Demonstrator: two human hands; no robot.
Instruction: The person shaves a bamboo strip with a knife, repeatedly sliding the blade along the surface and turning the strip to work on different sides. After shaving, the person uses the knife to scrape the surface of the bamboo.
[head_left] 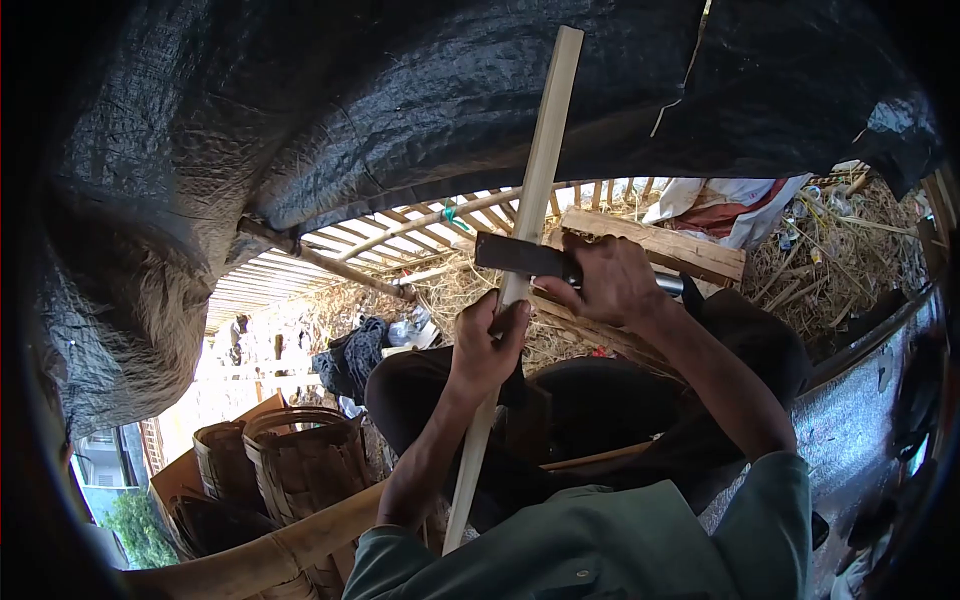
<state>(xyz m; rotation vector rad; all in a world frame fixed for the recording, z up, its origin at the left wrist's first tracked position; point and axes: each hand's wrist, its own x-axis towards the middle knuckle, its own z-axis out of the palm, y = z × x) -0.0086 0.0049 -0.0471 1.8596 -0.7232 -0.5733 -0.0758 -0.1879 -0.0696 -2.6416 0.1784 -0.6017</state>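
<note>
Pinching the strip [545, 160] that slants up past my shirt [630, 545], my left hand [485, 350] could get cut if too hard a push skids the blade [515, 256], laid across just above my thumb [516, 322] and gripped in my right hand [612, 275].

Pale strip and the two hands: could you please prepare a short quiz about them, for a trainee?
1. What does the right hand hold? A) a cup; B) a tool with a dark blade; C) a rope.
2. True or false: the left hand grips the pale strip nearer the body than the dark blade.
3. Fill in (along/across): the dark blade lies ____ the pale strip.

Key: 1 B; 2 true; 3 across.
</note>
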